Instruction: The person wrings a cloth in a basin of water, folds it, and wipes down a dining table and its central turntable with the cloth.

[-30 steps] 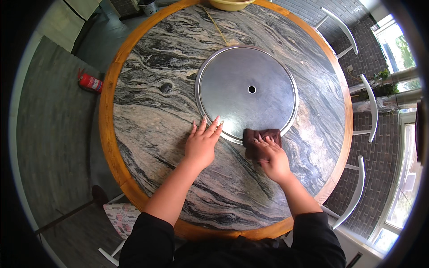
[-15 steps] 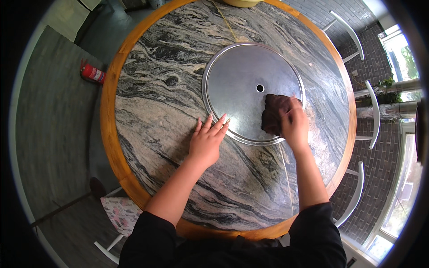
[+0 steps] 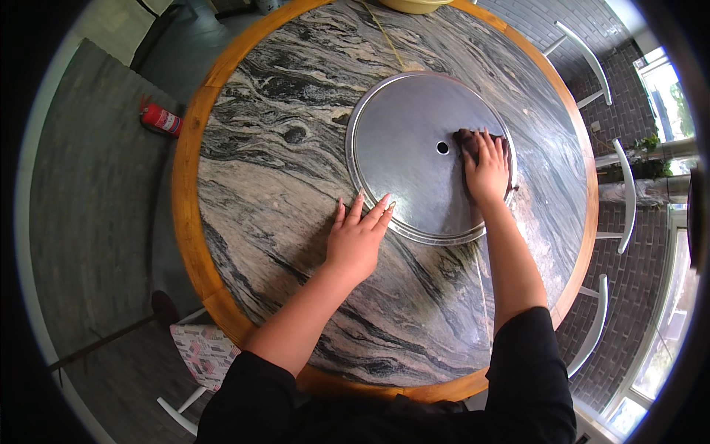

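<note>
A round, flat stainless steel cover [image 3: 407, 133] with a small hole in it and a raised rim lies on the round marble-patterned table [image 3: 259, 200]. My left hand [image 3: 355, 240] rests palm down at its near left side, fingers spread, with some fingertips on the rim. On the cover's right part, my right hand [image 3: 488, 170] presses a dark brown cloth [image 3: 466, 140] against the metal under outstretched fingers. Most of the cloth is hidden beneath that hand; a corner sticks out past the rim on the right.
Orange-brown wood [image 3: 186, 200] edges the table. A pale yellow basin [image 3: 416, 6] stands at the far edge, and a thin yellow cord [image 3: 386, 35] runs toward the cover. White chairs [image 3: 629, 196] line the right side. A red fire extinguisher [image 3: 159, 118] is beyond the left edge.
My right hand has slid the cloth away from me along the cover's right side, and its bunched grip has flattened out. My left hand stays at the rim. The view has shifted slightly.
</note>
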{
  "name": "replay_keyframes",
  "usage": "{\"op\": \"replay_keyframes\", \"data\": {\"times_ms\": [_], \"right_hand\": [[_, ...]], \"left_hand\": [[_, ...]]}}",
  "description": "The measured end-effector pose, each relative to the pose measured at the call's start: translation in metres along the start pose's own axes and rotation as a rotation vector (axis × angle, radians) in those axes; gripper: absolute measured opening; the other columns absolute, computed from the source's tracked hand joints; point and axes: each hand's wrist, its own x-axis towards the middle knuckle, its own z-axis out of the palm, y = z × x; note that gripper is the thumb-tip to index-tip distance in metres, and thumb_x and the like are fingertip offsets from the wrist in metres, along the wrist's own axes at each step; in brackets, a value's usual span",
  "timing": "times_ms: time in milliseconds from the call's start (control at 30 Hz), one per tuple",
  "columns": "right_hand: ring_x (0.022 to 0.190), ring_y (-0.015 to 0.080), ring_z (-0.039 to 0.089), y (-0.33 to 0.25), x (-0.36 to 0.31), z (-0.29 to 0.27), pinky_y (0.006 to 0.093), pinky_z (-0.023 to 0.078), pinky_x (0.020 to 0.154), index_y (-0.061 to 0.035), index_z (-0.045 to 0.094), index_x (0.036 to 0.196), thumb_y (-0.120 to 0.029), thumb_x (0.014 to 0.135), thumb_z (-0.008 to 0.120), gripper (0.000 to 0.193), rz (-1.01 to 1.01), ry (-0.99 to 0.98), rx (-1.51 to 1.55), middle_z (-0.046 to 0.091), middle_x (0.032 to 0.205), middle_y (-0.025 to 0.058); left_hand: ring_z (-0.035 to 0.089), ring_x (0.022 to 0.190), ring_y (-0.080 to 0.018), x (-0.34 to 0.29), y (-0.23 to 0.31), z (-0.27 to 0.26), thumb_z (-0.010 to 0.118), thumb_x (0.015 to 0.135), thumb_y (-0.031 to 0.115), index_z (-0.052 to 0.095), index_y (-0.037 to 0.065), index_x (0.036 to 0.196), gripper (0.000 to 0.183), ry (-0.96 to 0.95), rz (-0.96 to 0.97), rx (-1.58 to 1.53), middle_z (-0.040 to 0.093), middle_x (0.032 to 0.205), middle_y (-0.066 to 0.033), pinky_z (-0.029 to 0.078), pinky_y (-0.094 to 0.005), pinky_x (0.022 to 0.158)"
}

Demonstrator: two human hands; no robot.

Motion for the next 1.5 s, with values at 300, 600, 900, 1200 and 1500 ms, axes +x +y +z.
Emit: {"op": "replay_keyframes", "data": {"times_ms": [300,600,900,1200,1500], "right_hand": [[0.148,0.0329,0.042,-0.026,0.09,0.044,0.0509,0.028,0.124,-0.0124,0.061,0.141,-0.045,0.099,0.057,0.053,0.194,0.076,0.03,0.053,0.155,0.007],[0.126,0.0332,0.064,-0.064,-0.017,-0.002,0.0448,0.053,0.102,-0.0078,0.065,0.132,-0.027,0.093,0.067,0.044,-0.159,0.009,0.177,0.064,0.142,0.013],[0.12,0.0318,0.068,-0.083,-0.114,-0.056,0.0428,0.055,0.099,-0.0031,0.069,0.121,-0.019,0.086,0.074,0.039,-0.339,-0.05,0.403,0.072,0.127,0.0145],[0.081,0.015,0.064,-0.033,-0.082,-0.065,0.0268,0.049,0.07,-0.0053,0.07,0.104,-0.039,0.1,0.069,0.034,0.843,0.015,1.603,0.065,0.084,0.0007],[0.13,0.0336,0.059,-0.023,0.139,0.045,0.0544,0.033,0.118,-0.0117,0.063,0.138,-0.059,0.103,0.049,0.061,0.362,0.006,0.424,0.065,0.137,0.0178]], "left_hand": [[0.026,0.155,-0.0408,-0.004,-0.002,0.006,0.059,0.09,0.002,0.047,0.016,0.157,0.07,0.056,0.048,-0.048,0.026,0.172,0.0021,0.011,-0.0582,0.127],[0.027,0.155,-0.04,-0.003,-0.003,0.004,0.061,0.087,0.004,0.051,0.015,0.153,0.068,0.069,0.029,-0.057,0.031,0.17,0.0014,0.012,-0.0586,0.127],[0.027,0.156,-0.0357,-0.003,0.0,-0.002,0.058,0.093,0.005,0.05,0.017,0.154,0.063,0.033,0.003,-0.014,0.032,0.169,0.0024,0.013,-0.056,0.128],[0.025,0.156,-0.0385,-0.003,-0.002,0.011,0.059,0.09,0.004,0.047,0.017,0.156,0.069,0.116,0.037,-0.051,0.026,0.171,0.0041,0.012,-0.0571,0.128],[0.029,0.153,-0.042,0.001,0.0,0.009,0.058,0.089,0.003,0.049,0.014,0.154,0.067,0.158,0.088,-0.095,0.031,0.17,0.0014,0.014,-0.0601,0.126]]}}
